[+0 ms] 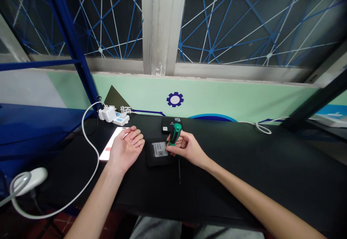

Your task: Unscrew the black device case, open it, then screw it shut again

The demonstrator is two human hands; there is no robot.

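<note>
My right hand (187, 147) grips a screwdriver (175, 133) by its green and black handle, with the thin shaft pointing down toward the table's near edge. Beneath and beside that hand lies a flat black square device (151, 160) with a white printed label facing up; its right part is hidden by the hand. To the left, my left hand (128, 147) is palm up with fingers loosely curled and nothing in it. It hovers over or beside a phone (108, 147) with a bright white screen, covering part of it.
A small black box (166, 124) stands behind the device. White plugs and a power strip (120, 118) sit at the back left. A white cable (98, 156) loops down the left side near a white rounded object (38, 177). Another white cable (262, 127) lies at the back right of the black table (244, 166).
</note>
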